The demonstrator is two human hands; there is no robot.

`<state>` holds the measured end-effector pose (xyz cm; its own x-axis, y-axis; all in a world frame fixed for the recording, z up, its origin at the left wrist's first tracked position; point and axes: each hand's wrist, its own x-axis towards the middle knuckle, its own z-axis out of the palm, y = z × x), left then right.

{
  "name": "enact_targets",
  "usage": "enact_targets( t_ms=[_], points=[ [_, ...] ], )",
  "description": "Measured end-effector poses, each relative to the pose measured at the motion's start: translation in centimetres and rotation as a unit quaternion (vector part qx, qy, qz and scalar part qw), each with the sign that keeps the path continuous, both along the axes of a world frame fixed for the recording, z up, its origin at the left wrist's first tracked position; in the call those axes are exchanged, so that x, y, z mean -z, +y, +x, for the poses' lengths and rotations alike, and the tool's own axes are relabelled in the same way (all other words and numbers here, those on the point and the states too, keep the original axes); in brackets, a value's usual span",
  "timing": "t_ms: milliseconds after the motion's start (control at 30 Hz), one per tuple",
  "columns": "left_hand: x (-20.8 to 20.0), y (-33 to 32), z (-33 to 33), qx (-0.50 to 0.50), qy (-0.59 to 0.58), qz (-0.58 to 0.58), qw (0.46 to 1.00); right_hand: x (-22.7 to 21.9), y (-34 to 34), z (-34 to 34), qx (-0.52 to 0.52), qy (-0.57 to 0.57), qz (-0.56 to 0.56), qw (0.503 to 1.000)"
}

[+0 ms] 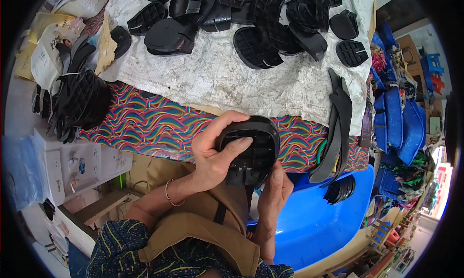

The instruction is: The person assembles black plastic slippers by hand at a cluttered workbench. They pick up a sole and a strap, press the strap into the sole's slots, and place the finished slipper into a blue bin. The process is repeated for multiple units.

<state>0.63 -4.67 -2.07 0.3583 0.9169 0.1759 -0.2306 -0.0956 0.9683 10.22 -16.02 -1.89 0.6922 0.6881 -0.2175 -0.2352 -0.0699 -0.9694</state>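
A black moulded heel-shaped piece [256, 154] with a ribbed, gridded hollow side and a smooth rounded rim is held up in front of me, over the near edge of the patterned cloth. My left hand [217, 150] grips it from the left, thumb pressed inside the hollow and fingers over the outer rim. At its lower right edge, my right hand [276, 187] is closed with the thumb pointing up against the piece; the fingertips behind are partly hidden. A thin dark band seems to run along the rim, but I cannot tell whether it is separate.
Similar black pieces [261, 46] lie heaped on a stained white sheet [203, 84]. Black strips [337, 128] hang over the table's near edge at right. Below them stands a blue tub [314, 234] holding several nested pieces [340, 190]. At left is a tied bundle [89, 99].
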Motion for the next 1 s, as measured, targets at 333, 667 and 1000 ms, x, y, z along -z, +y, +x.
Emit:
enact_targets(
  t_ms=[333, 667, 1000],
  points=[
    [0.7, -0.2, 1.0, 0.032, -0.016, -0.073, 0.997, 1.1, 0.4, 1.2, -0.056, -0.218, -0.04, 0.973],
    [1.0, 0.1, 1.1, 0.105, -0.013, -0.096, 0.99, 0.5, 1.1, 2.9, -0.061, -0.357, -0.092, 0.928],
    [-0.9, 2.1, 1.0, 0.315, -0.096, -0.239, 0.914, 0.2, 1.9, 3.7, 0.071, -0.148, 0.022, 0.986]
  ],
)
